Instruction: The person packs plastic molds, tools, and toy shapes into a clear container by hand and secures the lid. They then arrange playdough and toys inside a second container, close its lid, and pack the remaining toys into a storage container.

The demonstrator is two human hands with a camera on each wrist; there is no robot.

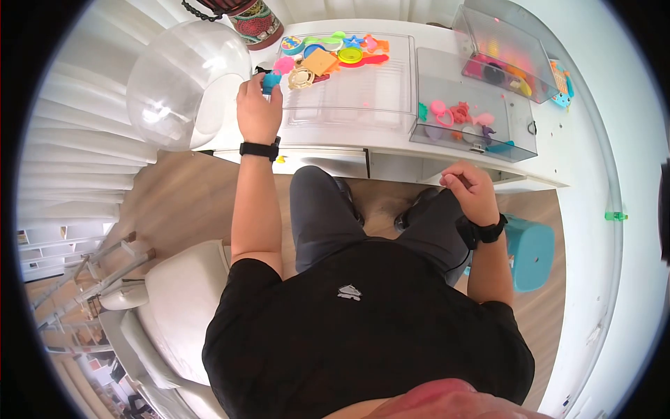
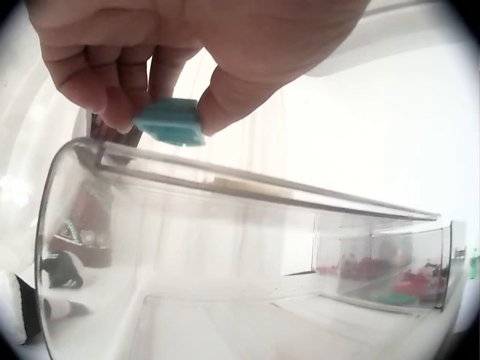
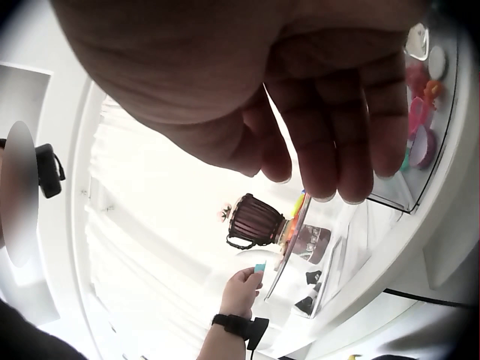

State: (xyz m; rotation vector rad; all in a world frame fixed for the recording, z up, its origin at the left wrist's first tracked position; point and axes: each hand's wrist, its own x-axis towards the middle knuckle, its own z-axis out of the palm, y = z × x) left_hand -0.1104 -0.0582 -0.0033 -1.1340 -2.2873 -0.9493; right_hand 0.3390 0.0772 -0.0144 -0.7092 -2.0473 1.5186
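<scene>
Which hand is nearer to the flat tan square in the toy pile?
Left. The left hand is close to the tan square, to its left; the right hand is farther away, near the right thigh.

Bright, diffuse light floods the white desk (image 1: 548,157) in the head view, where a black ring rounds off the wide-angle picture and outlying lines bow. Pale reflections streak the clear globe (image 1: 164,87) at the desk's left corner and the transparent tray (image 1: 373,115) along its back edge. On the left wrist camera, overexposure bleaches the background; the left hand (image 2: 187,41) and teal piece (image 2: 171,124) appear soft, and distant toys (image 2: 420,283) blur into red smears. On the right wrist camera, the backlit right hand (image 3: 255,82) falls into deep shadow as the desk's front edge bends into an arc.
</scene>
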